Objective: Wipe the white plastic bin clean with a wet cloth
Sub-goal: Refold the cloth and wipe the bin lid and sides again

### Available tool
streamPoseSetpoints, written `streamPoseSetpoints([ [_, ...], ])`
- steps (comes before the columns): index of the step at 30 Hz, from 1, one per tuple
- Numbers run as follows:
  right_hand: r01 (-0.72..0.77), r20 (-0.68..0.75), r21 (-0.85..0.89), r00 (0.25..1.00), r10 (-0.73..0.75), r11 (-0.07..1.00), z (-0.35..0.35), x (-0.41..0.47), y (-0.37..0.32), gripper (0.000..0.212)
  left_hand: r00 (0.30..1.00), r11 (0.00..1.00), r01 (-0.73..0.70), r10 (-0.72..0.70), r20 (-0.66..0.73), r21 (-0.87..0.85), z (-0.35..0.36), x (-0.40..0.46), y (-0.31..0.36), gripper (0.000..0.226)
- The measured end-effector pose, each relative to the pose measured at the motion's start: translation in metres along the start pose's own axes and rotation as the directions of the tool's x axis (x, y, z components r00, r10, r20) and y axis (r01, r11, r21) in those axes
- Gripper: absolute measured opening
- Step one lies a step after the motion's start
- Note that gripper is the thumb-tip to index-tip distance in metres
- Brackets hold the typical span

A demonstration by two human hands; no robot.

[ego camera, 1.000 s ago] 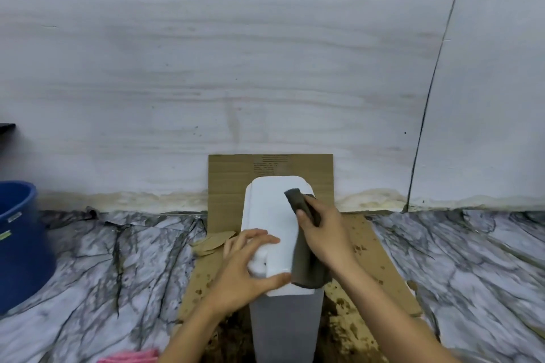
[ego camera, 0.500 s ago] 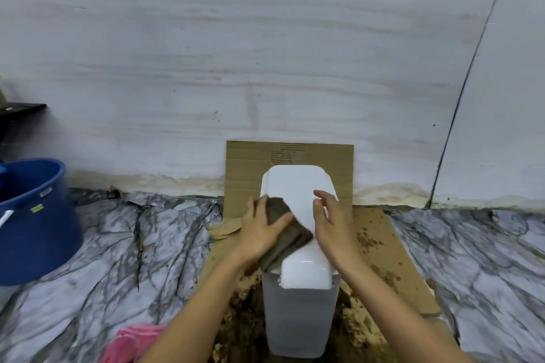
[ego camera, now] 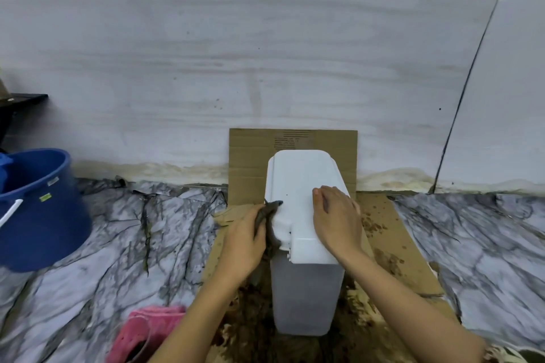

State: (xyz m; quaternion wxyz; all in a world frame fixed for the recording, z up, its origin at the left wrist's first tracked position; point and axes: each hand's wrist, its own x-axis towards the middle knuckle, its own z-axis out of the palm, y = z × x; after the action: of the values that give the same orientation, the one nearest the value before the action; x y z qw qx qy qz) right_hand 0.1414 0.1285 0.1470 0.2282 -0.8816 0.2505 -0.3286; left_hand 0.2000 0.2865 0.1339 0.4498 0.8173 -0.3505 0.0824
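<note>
A tall white plastic bin (ego camera: 303, 289) with a white lid stands upright on stained cardboard (ego camera: 392, 247) against the wall. My left hand (ego camera: 244, 242) grips a dark grey wet cloth (ego camera: 269, 212) and presses it against the lid's left edge. My right hand (ego camera: 336, 215) lies flat on the right side of the lid, fingers straight, pointing toward the wall. Part of the cloth is hidden under my left hand.
A blue bucket (ego camera: 38, 209) with a white handle stands at the left. A pink cloth (ego camera: 144, 333) lies on the marbled floor at the lower left. Brown dirt covers the cardboard around the bin's base. The grey wall rises just behind.
The cloth passed from my right hand to my left, then slid from the lid's top to its left edge. My right hand moved onto the lid's right side.
</note>
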Motion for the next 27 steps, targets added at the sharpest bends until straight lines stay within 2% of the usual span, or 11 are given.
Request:
streamPoseSetpoints([
  [2,-0.028,0.017,-0.004,0.999,0.028,1.000,-0.002,0.006,0.001,0.033,1.000,1.000,-0.009,0.009,0.007,0.027,-0.002,0.000,0.004,0.035],
  [7,-0.038,0.026,-0.013,0.999,0.039,0.999,0.000,0.014,0.001,0.034,0.991,0.978,-0.132,0.132,0.005,0.160,0.005,-0.024,0.001,0.031],
  [11,-0.048,0.015,-0.007,0.999,0.048,0.999,0.001,0.019,-0.004,0.038,0.998,0.990,-0.005,0.014,-0.061,0.139,-0.003,0.006,0.002,0.028],
  [13,-0.064,0.017,0.007,0.998,0.064,0.998,0.000,0.026,-0.003,0.039,0.997,0.987,-0.003,0.016,-0.076,0.158,-0.002,0.008,0.011,0.027],
  [16,-0.080,0.001,0.057,0.997,0.081,0.995,-0.001,0.039,0.000,0.037,0.993,0.978,-0.120,0.121,0.008,0.169,0.007,-0.007,0.022,0.031],
  [19,-0.098,-0.016,0.090,0.995,0.100,0.991,0.004,0.053,-0.003,0.039,0.980,0.961,-0.200,0.200,0.017,0.192,0.006,0.015,0.018,0.033],
  [23,-0.163,0.034,0.132,0.987,0.160,0.978,0.010,0.074,-0.010,0.041,0.984,0.969,-0.146,0.162,-0.067,0.198,0.006,0.034,0.015,0.032],
  [25,-0.166,0.030,0.133,0.986,0.163,0.977,0.014,0.078,-0.009,0.038,0.984,0.986,-0.107,0.124,-0.130,0.131,0.011,0.027,0.014,0.032],
  [27,-0.169,0.007,0.171,0.985,0.171,0.971,0.014,0.081,-0.008,0.039,0.968,1.000,-0.016,0.017,-0.250,0.006,0.014,0.034,0.015,0.027],
])
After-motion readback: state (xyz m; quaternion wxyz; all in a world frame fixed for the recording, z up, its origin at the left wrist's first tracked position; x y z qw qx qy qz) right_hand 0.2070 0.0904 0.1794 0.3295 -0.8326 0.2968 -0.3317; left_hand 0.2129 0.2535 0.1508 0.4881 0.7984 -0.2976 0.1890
